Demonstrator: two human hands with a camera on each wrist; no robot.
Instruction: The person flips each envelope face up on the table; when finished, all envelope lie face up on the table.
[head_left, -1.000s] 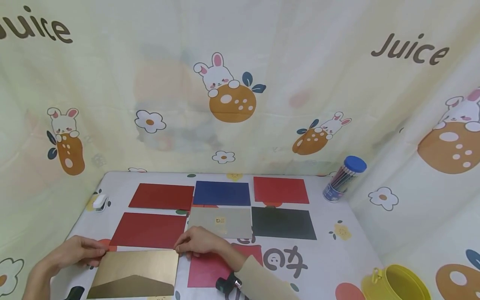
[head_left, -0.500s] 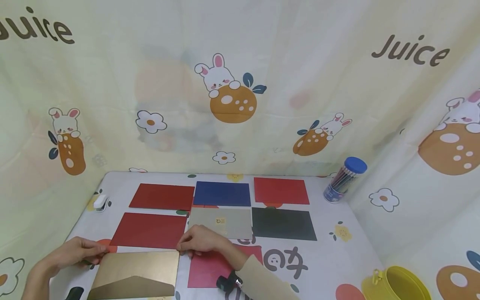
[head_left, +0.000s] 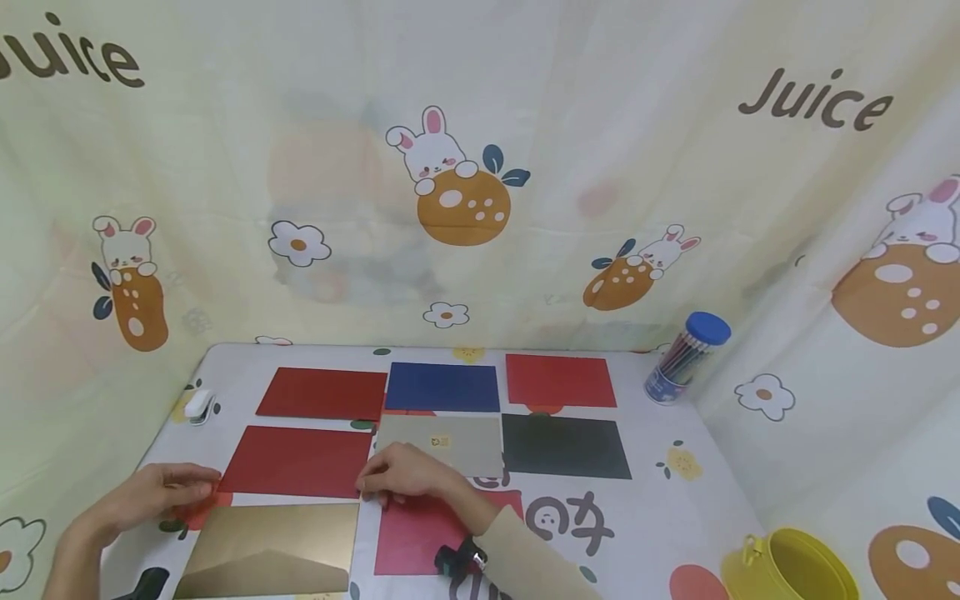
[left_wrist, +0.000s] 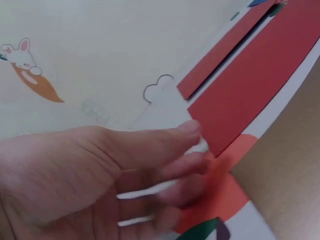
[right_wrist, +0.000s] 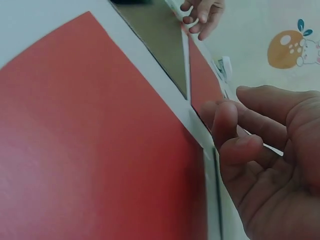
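Observation:
A shiny gold sheet (head_left: 273, 533) lies flat at the front left of the table, a paler reflection across its lower part. Off its far left corner is my left hand (head_left: 153, 498), thumb and fingers apart with nothing between them. My right hand (head_left: 405, 473) hovers by its far right corner, close to the corner of a dark red sheet (head_left: 296, 461). Its fingers curl loosely and hold nothing in the right wrist view. Under that forearm lies a pinkish-red sheet (head_left: 401, 542), partly covered. A grey sheet (head_left: 465, 433) with a small label lies just beyond the right hand.
Farther back lie another dark red sheet (head_left: 322, 393), a blue sheet (head_left: 442, 387), a bright red sheet (head_left: 561, 381) and a dark green sheet (head_left: 566, 447). A small white stapler (head_left: 200, 406) sits left, a blue-lidded pencil tub (head_left: 684, 360) back right, a yellow bucket (head_left: 795, 567) front right.
Both hands have let go of the gold sheet's far corners. The left hand has risen slightly with its fingers parted; the right has shifted a little away. The gold sheet's dark reflection has softened.

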